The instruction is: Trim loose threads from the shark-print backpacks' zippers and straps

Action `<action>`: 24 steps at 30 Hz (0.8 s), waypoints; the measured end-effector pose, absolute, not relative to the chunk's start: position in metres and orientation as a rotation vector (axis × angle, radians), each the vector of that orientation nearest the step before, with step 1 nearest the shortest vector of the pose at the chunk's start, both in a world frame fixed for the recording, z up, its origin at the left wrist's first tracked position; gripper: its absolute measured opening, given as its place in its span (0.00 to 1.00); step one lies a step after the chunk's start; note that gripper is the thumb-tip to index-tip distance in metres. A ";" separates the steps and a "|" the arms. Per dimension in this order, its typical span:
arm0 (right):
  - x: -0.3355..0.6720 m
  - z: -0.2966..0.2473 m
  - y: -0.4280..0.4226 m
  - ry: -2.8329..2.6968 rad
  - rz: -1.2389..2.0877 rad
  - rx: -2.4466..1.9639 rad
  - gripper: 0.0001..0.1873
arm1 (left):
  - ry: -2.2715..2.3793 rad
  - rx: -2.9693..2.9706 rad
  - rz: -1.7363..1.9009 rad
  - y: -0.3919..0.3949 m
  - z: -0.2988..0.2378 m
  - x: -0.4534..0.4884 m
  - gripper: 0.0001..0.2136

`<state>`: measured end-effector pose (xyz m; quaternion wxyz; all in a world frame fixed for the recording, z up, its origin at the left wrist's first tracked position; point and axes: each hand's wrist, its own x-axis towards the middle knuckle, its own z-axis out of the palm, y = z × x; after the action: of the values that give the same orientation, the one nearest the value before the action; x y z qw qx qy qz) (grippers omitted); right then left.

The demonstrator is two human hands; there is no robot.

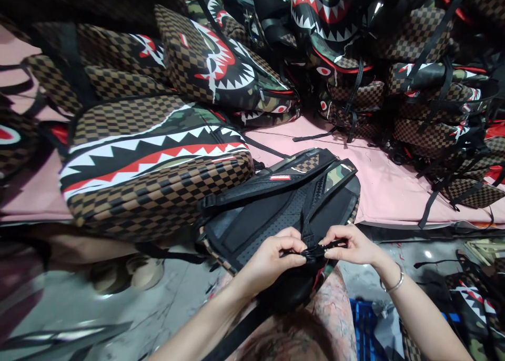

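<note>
A black backpack (268, 219) with checkered and camouflage trim lies back panel up, partly on the pink surface and partly over my lap. Its shoulder straps run across the panel, with a small red label near the far end. At its near edge, my left hand (278, 253) pinches a dark strap between thumb and fingers. Just to the right, my right hand (351, 245) pinches the same black strap (315, 249). The small gap between both sets of fingertips shows dark webbing, its details too fine to make out.
A large checkered backpack with shark teeth (158, 156) lies left of my hands. Behind it leans another shark-mouth backpack (224, 61). Stacked backpacks (430, 103) fill the right side of the pink-covered table (386, 187). A blue crate (361, 324) stands on the floor.
</note>
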<state>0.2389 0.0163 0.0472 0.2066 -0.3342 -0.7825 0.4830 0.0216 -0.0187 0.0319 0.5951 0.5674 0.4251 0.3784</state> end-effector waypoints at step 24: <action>0.213 0.016 0.002 -1.230 1.508 -0.926 0.19 | 1.521 2.012 1.362 -0.039 0.018 0.030 0.09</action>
<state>0.2134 0.0016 0.0155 0.4736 -0.3786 -0.5027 0.6162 0.0299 -0.0395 0.0184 0.1373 0.6954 0.5255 0.4705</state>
